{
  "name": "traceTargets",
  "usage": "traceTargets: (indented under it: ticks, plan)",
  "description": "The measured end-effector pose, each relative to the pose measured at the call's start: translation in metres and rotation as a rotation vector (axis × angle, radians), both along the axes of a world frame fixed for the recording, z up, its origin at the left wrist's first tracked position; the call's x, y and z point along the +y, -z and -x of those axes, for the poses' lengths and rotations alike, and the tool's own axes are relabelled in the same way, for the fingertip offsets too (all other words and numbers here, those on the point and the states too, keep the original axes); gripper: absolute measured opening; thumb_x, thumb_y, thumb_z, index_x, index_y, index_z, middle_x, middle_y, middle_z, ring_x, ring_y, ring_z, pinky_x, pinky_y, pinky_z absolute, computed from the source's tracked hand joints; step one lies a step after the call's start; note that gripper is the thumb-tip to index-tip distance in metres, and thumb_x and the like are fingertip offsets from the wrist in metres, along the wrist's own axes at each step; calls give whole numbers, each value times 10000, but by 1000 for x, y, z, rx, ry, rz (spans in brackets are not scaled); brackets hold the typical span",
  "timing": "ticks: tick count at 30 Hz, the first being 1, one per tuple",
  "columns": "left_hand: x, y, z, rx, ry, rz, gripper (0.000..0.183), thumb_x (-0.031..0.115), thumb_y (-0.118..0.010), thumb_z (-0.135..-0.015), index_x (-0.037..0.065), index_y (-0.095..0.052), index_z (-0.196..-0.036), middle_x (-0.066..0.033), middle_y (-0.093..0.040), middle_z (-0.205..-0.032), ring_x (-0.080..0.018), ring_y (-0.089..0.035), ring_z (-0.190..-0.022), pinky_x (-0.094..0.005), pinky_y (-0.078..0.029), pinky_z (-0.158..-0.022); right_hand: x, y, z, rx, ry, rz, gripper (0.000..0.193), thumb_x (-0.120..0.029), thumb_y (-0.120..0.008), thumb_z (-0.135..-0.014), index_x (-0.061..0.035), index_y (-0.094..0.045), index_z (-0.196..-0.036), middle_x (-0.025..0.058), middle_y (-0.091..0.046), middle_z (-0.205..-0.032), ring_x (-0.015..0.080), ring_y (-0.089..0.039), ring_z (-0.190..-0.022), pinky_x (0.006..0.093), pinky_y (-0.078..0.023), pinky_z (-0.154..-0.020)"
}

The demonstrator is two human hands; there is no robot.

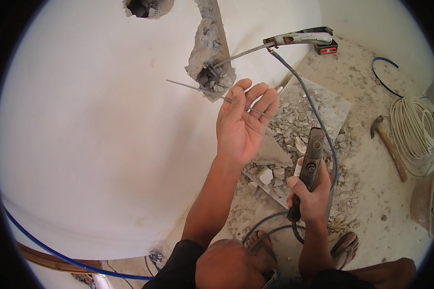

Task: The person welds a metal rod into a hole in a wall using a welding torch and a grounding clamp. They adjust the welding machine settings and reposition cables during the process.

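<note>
A thin grey welding rod [184, 85] lies across the palm of my left hand [241, 120], pressed under the thumb, with the other fingers loosely curled. Its far end points at the wall, and its near end runs faintly toward a black welding electrode holder [311, 166] with two bolts. My right hand [313, 195] is wrapped round that holder's body. Whether rod and holder touch, I cannot tell. Above, a worn clamp with a pale handle [304, 38] grips a metal bar [246, 54] that reaches into the chipped wall hole [208, 77].
Broken rubble [294, 113] covers a slab [330, 98] by the wall. On the right lie a hammer [389, 149], a coiled pale cable [412, 127] and a bucket [423, 204]. A dark cable [313, 103] trails past my right hand. A blue hose [58, 257] crosses lower left.
</note>
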State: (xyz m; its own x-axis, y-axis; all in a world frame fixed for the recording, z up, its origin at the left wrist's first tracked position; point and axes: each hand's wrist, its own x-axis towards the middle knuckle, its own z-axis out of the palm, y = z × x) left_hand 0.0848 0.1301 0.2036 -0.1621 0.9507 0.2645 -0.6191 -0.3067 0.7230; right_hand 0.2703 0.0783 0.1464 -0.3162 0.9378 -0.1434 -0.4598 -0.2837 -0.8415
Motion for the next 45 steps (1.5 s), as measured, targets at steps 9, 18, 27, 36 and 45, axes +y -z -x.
traceTargets:
  ticks: [9,18,27,36,45]
  plan:
    - [-15,24,-8,-26,-97,-179,164,164,-458,-1006,157,-491,-1167,-59,-601,-1087,-252,-584,-1108,-511,-463,-1013,7,8,1,-12,-65,83,599,-65,-638,-721,52,-435,-1273,109,-553,-892,173,-571,-458,302,-478,-366]
    - [-24,25,-31,60,-152,-197,156,136,-450,-1005,153,-437,-1159,-80,-588,-1051,-283,-597,-1080,-519,-493,-975,4,10,4,103,-35,92,653,-104,-664,-730,57,-393,-1303,100,-531,-985,177,-583,-486,298,-490,-367]
    - [-41,29,-38,117,-250,-305,167,126,-419,-1012,163,-427,-1175,-101,-561,-1115,-307,-587,-1116,-529,-494,-982,8,16,8,369,62,134,577,-81,-640,-776,54,-381,-1274,91,-533,-910,171,-581,-478,305,-498,-375]
    - [-44,35,-43,179,-288,-316,149,152,-398,-1021,178,-405,-1167,-125,-555,-1154,-337,-571,-1156,-533,-493,-985,7,10,14,412,12,138,631,-133,-624,-784,51,-347,-1320,104,-544,-914,179,-556,-445,308,-473,-338]
    - [-45,45,-51,242,-311,-319,173,137,-369,-1025,124,-361,-1197,-201,-538,-1155,-408,-562,-1153,-489,-544,-945,12,25,22,237,115,39,607,-89,-563,-764,34,-399,-1335,103,-576,-1089,145,-534,-982,352,-463,-872]
